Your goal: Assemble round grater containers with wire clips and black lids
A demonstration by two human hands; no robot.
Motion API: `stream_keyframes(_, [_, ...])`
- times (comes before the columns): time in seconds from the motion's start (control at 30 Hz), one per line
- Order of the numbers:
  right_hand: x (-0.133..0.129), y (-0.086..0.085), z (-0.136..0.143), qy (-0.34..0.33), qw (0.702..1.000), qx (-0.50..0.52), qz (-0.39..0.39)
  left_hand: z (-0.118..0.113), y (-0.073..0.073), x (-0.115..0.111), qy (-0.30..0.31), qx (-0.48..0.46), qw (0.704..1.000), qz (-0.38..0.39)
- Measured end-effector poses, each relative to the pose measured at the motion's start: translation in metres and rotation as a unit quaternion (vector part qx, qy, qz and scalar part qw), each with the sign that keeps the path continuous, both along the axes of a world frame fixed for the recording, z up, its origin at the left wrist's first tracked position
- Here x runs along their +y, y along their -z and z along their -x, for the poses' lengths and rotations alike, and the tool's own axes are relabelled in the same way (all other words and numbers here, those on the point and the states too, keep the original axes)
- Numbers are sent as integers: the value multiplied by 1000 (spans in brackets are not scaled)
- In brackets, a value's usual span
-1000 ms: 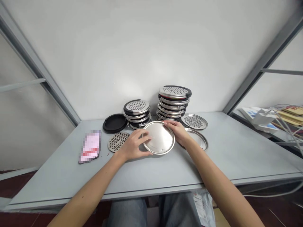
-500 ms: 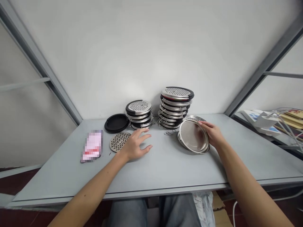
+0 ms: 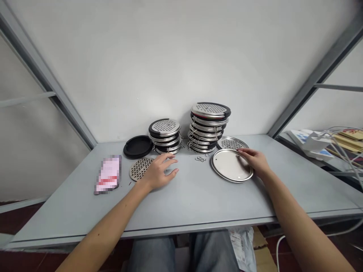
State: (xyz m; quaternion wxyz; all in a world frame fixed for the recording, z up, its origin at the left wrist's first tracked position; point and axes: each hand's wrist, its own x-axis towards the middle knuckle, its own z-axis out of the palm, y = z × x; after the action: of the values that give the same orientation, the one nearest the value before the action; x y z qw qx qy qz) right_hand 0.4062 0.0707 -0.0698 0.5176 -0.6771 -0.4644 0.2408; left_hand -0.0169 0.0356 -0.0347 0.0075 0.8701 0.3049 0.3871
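Round metal plate point(image 3: 231, 165) is sitting right of center, right hand point(image 3: 256, 160) pinching its rim, left hand point(image 3: 157, 173) hovering, fingers spread; stacks point(image 3: 210, 126) are looking assembled, left-side perforated disc point(image 3: 138, 169) lying loose.

Silver disc point(image 3: 231, 164) now flatter, farther right

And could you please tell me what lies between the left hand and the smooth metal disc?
In the head view, small bent wire pieces lie on the grey tabletop between the left hand and the disc, nearer the disc.
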Motion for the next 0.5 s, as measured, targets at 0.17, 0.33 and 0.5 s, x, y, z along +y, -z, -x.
stream_keyframes(0.17, [-5, -3, 6, 4, 990, -144, 10, -2, 1, 0, 13, -19, 999, -29])
stream_keyframes(0.33, [-10, -6, 9, 20, 970, -241, 24, -3, 1, 1, 12, -32, 998, -43])
stream_keyframes(0.5, [-14, -6, 14, 8, 948, -316, 24, -3, 2, 1, 9, -35, 998, -45])
